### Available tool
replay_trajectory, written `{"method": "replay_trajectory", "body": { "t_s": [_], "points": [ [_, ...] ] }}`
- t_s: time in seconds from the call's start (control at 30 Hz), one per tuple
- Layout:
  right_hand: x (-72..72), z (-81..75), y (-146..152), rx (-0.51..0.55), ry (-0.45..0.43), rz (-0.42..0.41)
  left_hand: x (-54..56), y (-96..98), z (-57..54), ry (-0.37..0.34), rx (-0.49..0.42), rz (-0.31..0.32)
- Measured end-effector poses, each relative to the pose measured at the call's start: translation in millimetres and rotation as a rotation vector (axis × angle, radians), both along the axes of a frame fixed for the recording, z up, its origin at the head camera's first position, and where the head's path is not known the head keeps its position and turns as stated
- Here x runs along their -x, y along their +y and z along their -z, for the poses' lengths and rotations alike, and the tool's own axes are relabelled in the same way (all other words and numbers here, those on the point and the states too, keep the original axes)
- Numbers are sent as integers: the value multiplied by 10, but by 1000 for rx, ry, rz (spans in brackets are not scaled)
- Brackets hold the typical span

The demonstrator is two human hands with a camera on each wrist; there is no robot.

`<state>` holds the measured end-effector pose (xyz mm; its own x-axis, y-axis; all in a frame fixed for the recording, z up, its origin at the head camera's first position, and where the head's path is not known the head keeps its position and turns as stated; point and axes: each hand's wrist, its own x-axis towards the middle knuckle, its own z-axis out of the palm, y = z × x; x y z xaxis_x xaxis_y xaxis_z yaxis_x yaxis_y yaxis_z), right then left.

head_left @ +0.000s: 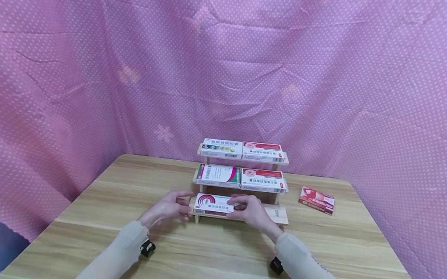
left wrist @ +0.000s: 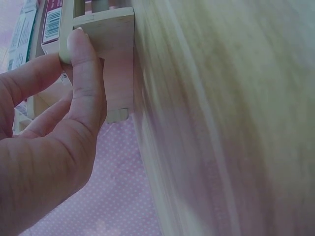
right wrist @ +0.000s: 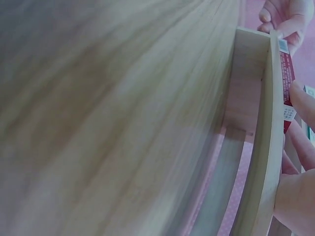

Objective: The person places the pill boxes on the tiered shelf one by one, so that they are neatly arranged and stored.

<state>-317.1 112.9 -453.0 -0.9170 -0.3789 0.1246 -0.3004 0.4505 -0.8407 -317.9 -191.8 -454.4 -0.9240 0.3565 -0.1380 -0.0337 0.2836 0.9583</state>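
A three-tier wooden display rack [head_left: 280,214] stands on the table. On the left half of its lowest tier lies a white medicine box [head_left: 213,203] with a red curved-stripe design. My right hand [head_left: 253,212] holds this box by its right end; the right wrist view shows the fingers [right wrist: 302,101] against the box's dark red side [right wrist: 287,73]. At the rack's left end, my left hand [head_left: 168,206] grips the end of the lowest board [left wrist: 115,32] between thumb and fingers. Part of the box's right end is hidden by the right hand.
On the middle tier sit a green-and-white box [head_left: 218,175] and a red-and-white box [head_left: 262,180]. The top tier bears two more boxes, one white and green [head_left: 222,148], one red and white [head_left: 263,151]. A red box [head_left: 317,199] lies on the table [head_left: 214,257] right of the rack.
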Motion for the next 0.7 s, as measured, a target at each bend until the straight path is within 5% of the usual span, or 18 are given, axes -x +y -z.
{"method": "replay_trajectory", "body": {
  "t_s": [0.7],
  "points": [
    [-70,2,154,49,-54,-15,-3,-11,21,-4,-2,-1]
  ]
}}
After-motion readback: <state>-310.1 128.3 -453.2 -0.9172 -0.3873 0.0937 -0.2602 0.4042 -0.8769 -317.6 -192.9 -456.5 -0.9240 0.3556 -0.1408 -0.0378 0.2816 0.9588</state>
